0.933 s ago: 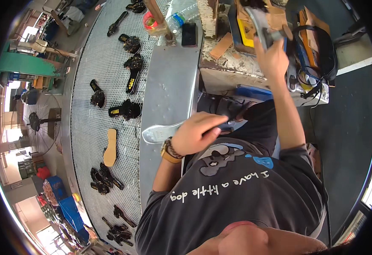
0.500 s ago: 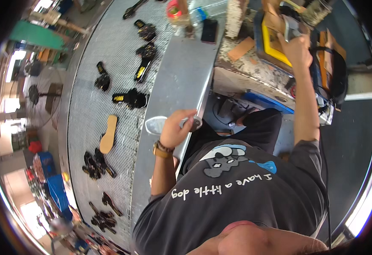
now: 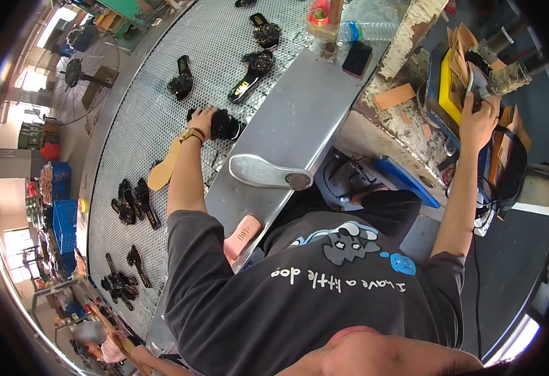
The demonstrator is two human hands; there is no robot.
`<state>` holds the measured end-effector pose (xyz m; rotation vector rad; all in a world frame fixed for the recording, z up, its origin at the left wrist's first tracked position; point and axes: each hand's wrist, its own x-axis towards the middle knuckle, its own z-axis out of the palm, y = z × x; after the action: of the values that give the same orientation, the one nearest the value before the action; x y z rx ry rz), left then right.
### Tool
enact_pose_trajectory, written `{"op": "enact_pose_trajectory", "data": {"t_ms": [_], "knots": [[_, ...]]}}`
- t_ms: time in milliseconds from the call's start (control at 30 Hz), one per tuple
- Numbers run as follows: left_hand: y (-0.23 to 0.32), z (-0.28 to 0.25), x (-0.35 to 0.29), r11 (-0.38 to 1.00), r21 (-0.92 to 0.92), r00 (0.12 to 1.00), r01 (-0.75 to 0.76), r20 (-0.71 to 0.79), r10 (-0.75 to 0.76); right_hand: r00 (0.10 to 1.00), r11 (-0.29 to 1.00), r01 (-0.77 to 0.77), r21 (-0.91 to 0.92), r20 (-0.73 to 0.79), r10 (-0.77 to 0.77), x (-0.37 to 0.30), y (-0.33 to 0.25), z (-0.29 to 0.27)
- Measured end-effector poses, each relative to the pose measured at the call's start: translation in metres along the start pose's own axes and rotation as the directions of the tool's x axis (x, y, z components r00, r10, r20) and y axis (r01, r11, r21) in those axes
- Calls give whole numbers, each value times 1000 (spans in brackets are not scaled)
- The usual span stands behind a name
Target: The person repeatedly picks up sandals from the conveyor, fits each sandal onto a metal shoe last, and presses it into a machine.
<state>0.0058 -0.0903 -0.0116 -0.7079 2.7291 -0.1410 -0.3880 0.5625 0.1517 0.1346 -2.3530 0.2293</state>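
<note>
My left hand (image 3: 203, 121) reaches over the mesh surface and closes on a black slipper (image 3: 225, 125) with a shaggy upper, its fingers bent over the sole end. A tan sole (image 3: 166, 164) lies beside my left wrist, partly under the forearm. On the metal ledge rests a clear sole-shaped plate (image 3: 258, 172) with a dark round knob at one end. Nearer to me is a pink insole (image 3: 243, 234). My right hand (image 3: 479, 119) grips a curved silvery piece (image 3: 477, 78) beside a yellow-edged holder (image 3: 448, 94); its full shape is hidden.
Several black slippers (image 3: 250, 76) are spread over the mesh table (image 3: 155, 135). A phone (image 3: 357, 59) and a clear bottle (image 3: 368, 31) lie at the ledge's far end. Brown card pieces (image 3: 395, 96) sit on the worn bench. A person (image 3: 105, 344) is at lower left.
My left hand has let go of the clear plate, which now lies on the ledge, and has moved left onto the black slipper. My right hand stays at the silvery piece. The view has shifted.
</note>
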Motion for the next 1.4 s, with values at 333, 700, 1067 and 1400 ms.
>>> {"op": "enact_pose_trajectory", "data": {"t_ms": [333,700,1067,1400], "knots": [[-1,-50,-50,894,-416,873,164,-361,-328,934,937,-349,6,82,347,60,4,42],[237,-96,-197,-833,-545,996,91,43,81,600,-75,-577,814,483,638,-28,-100,-41],[171,-67,-236,-903,-387,872,-188,358,-335,181,93,-864,494,479,-859,-260,-222,-178],[254,-122,-214,-686,-689,957,-232,-37,-287,797,-4,-346,938,291,-529,-295,-250,-149]]}}
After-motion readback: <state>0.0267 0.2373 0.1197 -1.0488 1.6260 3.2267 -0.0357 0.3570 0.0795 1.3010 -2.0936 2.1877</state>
